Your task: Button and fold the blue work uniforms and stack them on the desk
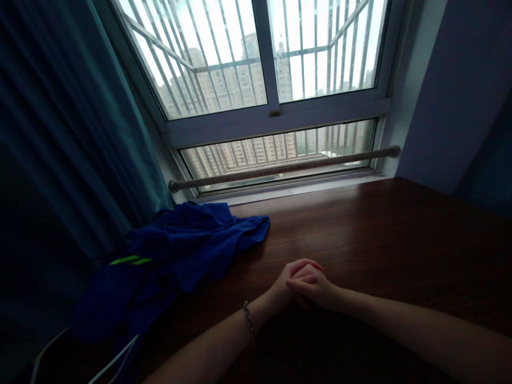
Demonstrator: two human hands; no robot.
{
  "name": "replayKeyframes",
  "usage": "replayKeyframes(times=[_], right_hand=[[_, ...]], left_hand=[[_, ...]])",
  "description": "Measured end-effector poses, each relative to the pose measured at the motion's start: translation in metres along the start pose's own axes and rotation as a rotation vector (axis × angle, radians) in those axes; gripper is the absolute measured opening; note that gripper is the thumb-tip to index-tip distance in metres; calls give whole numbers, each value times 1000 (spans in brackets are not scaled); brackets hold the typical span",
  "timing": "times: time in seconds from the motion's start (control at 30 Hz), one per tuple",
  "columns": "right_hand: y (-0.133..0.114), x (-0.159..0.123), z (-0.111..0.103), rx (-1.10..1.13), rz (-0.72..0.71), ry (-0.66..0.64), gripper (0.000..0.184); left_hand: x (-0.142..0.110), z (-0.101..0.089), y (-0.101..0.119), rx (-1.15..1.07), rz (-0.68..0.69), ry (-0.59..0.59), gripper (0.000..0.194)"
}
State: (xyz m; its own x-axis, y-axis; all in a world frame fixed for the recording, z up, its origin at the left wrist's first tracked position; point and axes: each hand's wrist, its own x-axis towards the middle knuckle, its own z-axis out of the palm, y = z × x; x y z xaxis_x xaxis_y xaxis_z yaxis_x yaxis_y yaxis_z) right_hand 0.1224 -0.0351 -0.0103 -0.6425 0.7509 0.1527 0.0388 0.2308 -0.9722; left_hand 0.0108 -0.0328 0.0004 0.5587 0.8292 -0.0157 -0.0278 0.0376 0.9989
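My two hands rest together on a dark wooden surface [380,234] by a window. My right hand [318,288] lies over my left hand [288,280], with the fingers folded round each other. Neither hand holds an object. A thin bracelet [249,320] circles my left wrist. A crumpled blue garment [192,245] with a green stripe lies on the surface to the left of my hands, a short gap away.
A teal curtain [68,133] hangs at the left. A wooden rod [284,168] runs along the window sill behind the surface. The barred window [264,58] shows tall buildings outside. Thin white wires [114,360] sit at the lower left.
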Motion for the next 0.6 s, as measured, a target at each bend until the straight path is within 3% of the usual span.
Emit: replayKeyframes(times=[0.23,0.6], right_hand=[[-2,0,1,65,72,16,56],[1,1,1,65,64,35,55]], left_hand=[[-1,0,4,17,40,-18,26],[0,-1,-1,19,58,-10,27]])
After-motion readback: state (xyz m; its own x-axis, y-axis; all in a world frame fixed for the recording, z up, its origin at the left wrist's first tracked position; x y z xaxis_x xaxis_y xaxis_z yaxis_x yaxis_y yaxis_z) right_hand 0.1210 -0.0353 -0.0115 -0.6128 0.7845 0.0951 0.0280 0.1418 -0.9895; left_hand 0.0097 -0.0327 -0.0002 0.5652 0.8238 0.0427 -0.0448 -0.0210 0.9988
